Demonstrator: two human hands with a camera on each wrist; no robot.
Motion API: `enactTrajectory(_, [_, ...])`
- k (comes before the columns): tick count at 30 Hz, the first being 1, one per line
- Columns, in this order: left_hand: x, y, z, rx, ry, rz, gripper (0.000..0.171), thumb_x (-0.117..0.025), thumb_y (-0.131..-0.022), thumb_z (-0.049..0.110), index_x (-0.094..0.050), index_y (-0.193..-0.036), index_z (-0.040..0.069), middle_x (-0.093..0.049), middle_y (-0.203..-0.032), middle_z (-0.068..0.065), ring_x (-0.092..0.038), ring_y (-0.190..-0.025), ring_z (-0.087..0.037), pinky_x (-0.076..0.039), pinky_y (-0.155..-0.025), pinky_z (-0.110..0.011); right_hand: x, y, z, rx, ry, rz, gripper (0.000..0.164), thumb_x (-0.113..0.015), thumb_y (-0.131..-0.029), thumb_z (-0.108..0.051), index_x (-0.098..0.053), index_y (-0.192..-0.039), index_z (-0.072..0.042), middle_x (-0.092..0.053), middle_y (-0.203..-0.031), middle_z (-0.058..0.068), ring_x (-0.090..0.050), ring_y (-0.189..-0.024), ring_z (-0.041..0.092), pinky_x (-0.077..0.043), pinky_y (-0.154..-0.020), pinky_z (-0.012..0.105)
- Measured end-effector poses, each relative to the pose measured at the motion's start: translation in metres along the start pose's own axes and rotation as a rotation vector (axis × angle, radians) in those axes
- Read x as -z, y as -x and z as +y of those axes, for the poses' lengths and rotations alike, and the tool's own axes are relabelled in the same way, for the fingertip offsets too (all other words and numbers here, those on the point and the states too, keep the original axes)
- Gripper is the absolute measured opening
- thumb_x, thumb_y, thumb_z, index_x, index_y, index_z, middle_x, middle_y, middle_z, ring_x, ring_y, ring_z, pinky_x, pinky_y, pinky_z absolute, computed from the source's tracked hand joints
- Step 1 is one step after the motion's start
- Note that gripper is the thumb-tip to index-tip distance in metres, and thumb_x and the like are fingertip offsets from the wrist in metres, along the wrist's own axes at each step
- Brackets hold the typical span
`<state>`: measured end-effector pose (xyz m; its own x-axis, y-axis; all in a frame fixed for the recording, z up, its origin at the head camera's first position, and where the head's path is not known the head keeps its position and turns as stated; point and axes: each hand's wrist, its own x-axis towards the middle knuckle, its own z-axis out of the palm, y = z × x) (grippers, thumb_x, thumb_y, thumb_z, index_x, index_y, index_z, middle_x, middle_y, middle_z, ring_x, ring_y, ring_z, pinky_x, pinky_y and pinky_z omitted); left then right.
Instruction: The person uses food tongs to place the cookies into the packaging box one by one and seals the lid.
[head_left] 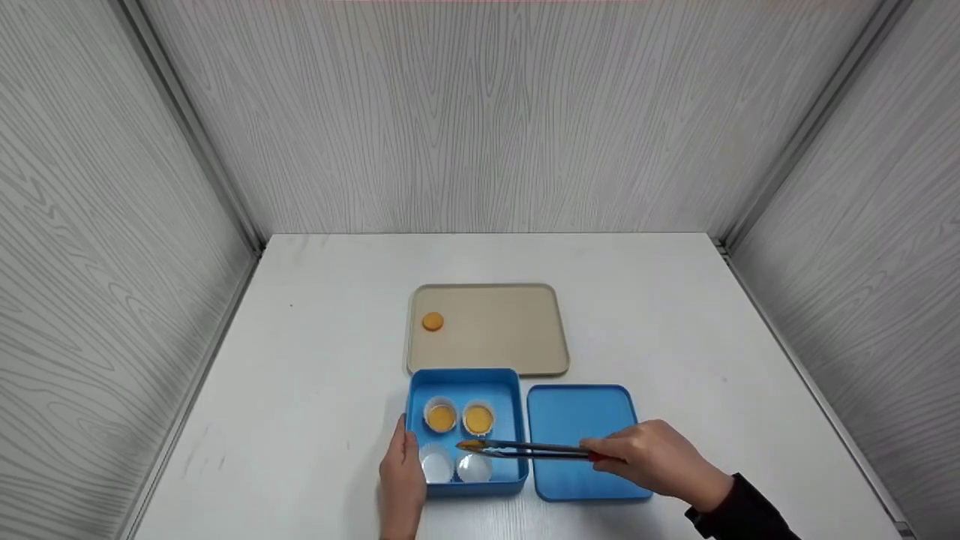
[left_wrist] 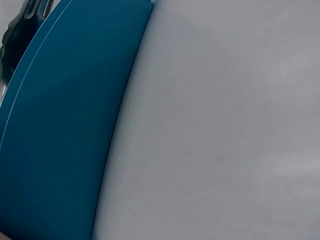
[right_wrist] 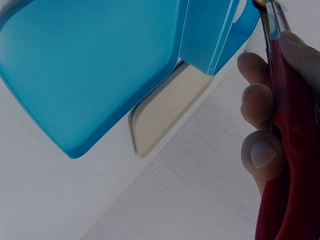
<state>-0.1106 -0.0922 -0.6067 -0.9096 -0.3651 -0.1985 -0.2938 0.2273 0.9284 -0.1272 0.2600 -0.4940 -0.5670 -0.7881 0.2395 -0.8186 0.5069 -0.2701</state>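
Note:
My right hand (head_left: 649,457) grips metal tongs (head_left: 536,448) by their red handles (right_wrist: 297,125). The tong tips pinch a small orange-yellow disc (head_left: 470,445) over the blue box (head_left: 516,480). Inside the box, two white paper cups at the back each hold a yellow disc, one left (head_left: 440,419) and one right (head_left: 478,419). Two pale cups stand in front, the left cup (head_left: 436,465) and the right cup (head_left: 475,469), below the tongs. My left hand (head_left: 403,480) lies along the box's left wall with its fingers extended. The left wrist view shows the box's outer wall (left_wrist: 65,120).
Behind the box lies a beige tray (head_left: 502,330) with one orange disc (head_left: 433,321) near its left side. A flat blue lid (head_left: 581,412) lies right of the box, partly under my right hand. Grey wood-grain panels (head_left: 480,112) enclose the white table (head_left: 300,390).

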Motion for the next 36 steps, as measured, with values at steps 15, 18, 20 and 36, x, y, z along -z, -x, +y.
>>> enactTrajectory(15, [0.000,0.000,0.000,-0.005,-0.003,-0.009,0.052,-0.035,-0.113,0.022,-0.028,-0.159,-0.003,-0.032,-0.163,-0.022,-0.029,-0.151,-0.041,-0.031,-0.121,-0.056,0.000,0.000,-0.003,0.120,0.017,-0.033,0.026,-0.084,-0.084,-0.012,-0.078,-0.109,-0.014,-0.078,-0.086,-0.007,-0.069,-0.070,-0.001,-0.053,-0.061,0.009])
enactTrajectory(18, [0.000,0.000,0.000,-0.002,-0.004,-0.008,0.052,-0.034,-0.113,0.022,-0.029,-0.159,-0.003,-0.033,-0.163,-0.022,-0.030,-0.151,-0.041,-0.032,-0.120,-0.057,0.000,-0.003,-0.003,0.095,0.017,-0.078,0.023,-0.083,-0.086,-0.014,-0.078,-0.108,-0.015,-0.077,-0.084,-0.008,-0.067,-0.068,-0.003,-0.051,-0.061,0.008])
enactTrajectory(20, [0.000,0.000,0.000,0.005,-0.004,-0.006,0.052,-0.034,-0.113,0.023,-0.029,-0.159,-0.002,-0.033,-0.163,-0.022,-0.030,-0.151,-0.041,-0.032,-0.120,-0.057,0.000,-0.005,-0.004,0.077,0.013,-0.100,0.021,-0.082,-0.087,-0.015,-0.078,-0.107,-0.016,-0.077,-0.083,-0.009,-0.065,-0.067,-0.005,-0.050,-0.061,0.006])
enactTrajectory(36, [0.000,0.000,0.000,0.031,-0.017,-0.016,0.053,-0.034,-0.113,0.026,-0.028,-0.160,0.000,-0.032,-0.163,-0.020,-0.029,-0.151,-0.039,-0.031,-0.121,-0.056,0.004,-0.018,-0.009,0.064,0.152,-0.125,0.020,-0.086,-0.083,-0.017,-0.075,-0.099,-0.019,-0.074,-0.074,-0.010,-0.057,-0.056,-0.004,-0.043,-0.052,0.007])
